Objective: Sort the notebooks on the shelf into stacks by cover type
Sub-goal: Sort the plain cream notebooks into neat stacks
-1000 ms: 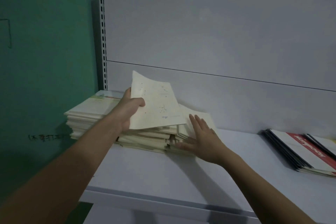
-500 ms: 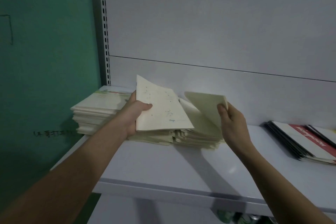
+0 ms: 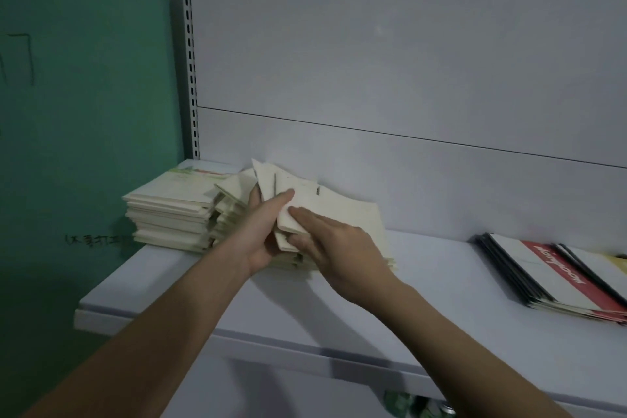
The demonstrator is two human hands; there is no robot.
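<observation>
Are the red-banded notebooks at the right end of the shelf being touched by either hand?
No. The red-banded notebooks lie alone; both hands, left and right, are on the cream notebooks.

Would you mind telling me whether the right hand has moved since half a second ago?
Yes. The right hand has gone left, away from the red-covered stack, and now meets the left hand on the cream notebooks.
</observation>
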